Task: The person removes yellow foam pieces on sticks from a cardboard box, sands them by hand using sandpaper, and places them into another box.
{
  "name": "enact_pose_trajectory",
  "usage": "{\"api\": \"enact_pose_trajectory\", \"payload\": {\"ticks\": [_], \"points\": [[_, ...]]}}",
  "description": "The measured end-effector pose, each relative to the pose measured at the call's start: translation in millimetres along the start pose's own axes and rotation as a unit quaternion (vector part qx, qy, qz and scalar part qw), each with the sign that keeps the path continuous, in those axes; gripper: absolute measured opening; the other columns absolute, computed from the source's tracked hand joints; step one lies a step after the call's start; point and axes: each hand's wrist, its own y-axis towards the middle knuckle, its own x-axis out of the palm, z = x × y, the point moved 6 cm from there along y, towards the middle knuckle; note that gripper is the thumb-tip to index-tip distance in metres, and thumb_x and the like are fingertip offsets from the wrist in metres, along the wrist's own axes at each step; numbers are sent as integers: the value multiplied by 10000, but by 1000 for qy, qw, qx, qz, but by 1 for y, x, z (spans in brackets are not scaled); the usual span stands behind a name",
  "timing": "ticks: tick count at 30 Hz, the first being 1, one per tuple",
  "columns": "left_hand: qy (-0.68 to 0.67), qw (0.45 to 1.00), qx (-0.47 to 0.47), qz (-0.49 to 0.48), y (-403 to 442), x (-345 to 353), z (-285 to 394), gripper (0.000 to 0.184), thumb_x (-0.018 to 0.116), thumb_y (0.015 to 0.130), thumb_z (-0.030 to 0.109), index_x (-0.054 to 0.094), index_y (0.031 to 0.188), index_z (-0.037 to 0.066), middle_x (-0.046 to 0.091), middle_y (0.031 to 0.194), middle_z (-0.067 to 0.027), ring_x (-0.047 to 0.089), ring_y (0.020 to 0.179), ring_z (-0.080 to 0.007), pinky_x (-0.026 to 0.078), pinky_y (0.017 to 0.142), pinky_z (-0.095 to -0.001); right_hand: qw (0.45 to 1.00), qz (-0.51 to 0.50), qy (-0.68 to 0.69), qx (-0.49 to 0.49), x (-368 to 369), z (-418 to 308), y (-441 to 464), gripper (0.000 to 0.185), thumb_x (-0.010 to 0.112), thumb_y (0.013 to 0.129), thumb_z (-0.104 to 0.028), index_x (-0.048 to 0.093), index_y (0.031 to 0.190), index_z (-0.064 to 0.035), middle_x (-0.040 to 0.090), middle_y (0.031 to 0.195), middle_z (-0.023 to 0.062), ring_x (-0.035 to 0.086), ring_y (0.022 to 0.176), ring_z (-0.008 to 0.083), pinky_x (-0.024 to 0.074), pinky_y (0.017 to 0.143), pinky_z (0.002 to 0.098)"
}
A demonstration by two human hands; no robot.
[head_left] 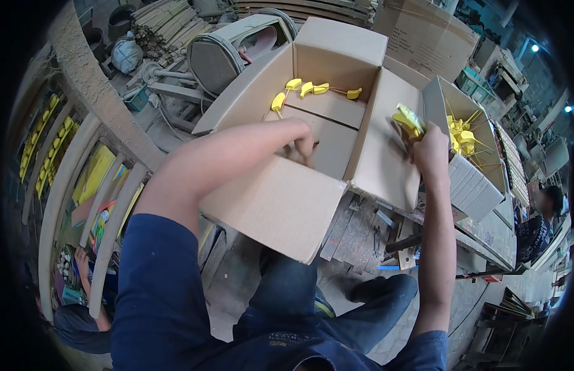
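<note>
My left hand (302, 147) reaches down inside a large open cardboard box (327, 139), near its front flap. Its fingers are curled, and what they hold, if anything, is hidden. Several small yellow curved pieces (307, 89) on thin sticks lie along the box's far and left inner walls. To the right of the box, my right hand (432, 151) is raised and closed around a bunch of yellow pieces (409, 122), slightly blurred, above the box's right flap. A second cardboard box (478, 185) beside that hand holds many yellow pieces on sticks (463, 135).
A grey machine housing (216, 65) stands behind the box at left. A wooden rack (64, 167) with yellow parts is at far left, and a person (83, 309) sits below it. Another person (540, 216) is at far right. A slatted wooden bench (352, 238) lies under the boxes.
</note>
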Motion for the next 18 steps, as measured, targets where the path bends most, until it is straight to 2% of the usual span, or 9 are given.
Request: {"api": "enact_pose_trajectory", "payload": {"ticks": [1,4,5,6,7,9,13,16,18], "points": [[8,1000,1,22,6,4,2,1000,729,698,552,183,1437,155,512,1269,-115,582,1020,-249,522,802,-362,1000,-7,0,17,-3,-3,-4,145,614,735,-21,604,841,78,611,816,303,592,844,463,468,770,486],[8,997,-50,53,3,4,13,1185,882,538,447,159,1433,164,482,1279,-155,570,1044,-275,493,864,-380,1000,-15,-17,-9,-3,0,-7,119,599,726,-1,599,819,74,615,809,298,603,821,449,471,763,477],[19,991,-57,118,-2,0,17,1175,872,541,470,169,1427,151,456,1294,-183,554,1075,-293,483,884,-389,999,17,-41,-30,2,8,-4,177,655,722,-67,609,834,62,629,791,270,622,818,418,487,755,446],[31,981,-64,180,-17,-3,24,1167,862,543,492,179,1421,139,430,1308,-210,537,1106,-312,472,905,-398,999,16,-43,-30,1,7,-1,177,655,722,-67,609,834,62,629,791,270,622,818,418,487,755,446],[31,982,-60,175,-16,0,29,1167,862,543,492,179,1421,139,430,1308,-210,537,1106,-312,472,905,-398,999,18,-42,-29,0,7,0,198,666,720,-81,614,850,59,628,806,274,623,817,417,486,759,446],[21,949,-87,303,-21,-13,33,1179,853,537,512,175,1418,119,371,1341,-247,500,1155,-345,467,914,-410,998,17,-56,-25,0,6,0,256,696,715,-118,628,899,47,632,843,276,623,840,411,485,777,444],[94,970,-65,217,-9,-18,30,1193,843,545,518,149,1430,120,411,1310,-260,505,1146,-354,458,926,-413,998,-21,-57,0,-1,-3,-6,239,699,733,-128,617,867,53,639,858,259,619,864,416,488,784,458],[7,992,-60,108,21,0,13,1185,848,552,500,154,1417,85,445,1298,-249,535,1112,-356,455,930,-405,996,-39,-76,23,1,-4,-5,316,724,745,-223,623,882,42,645,885,247,627,878,399,498,789,452],[142,979,0,146,23,-4,16,1186,851,561,491,144,1407,55,525,1229,-223,582,1041,-343,482,888,-429,995,-44,-82,32,2,-5,-6,409,724,746,-283,616,936,64,641,899,269,624,876,409,486,806,453]]}}
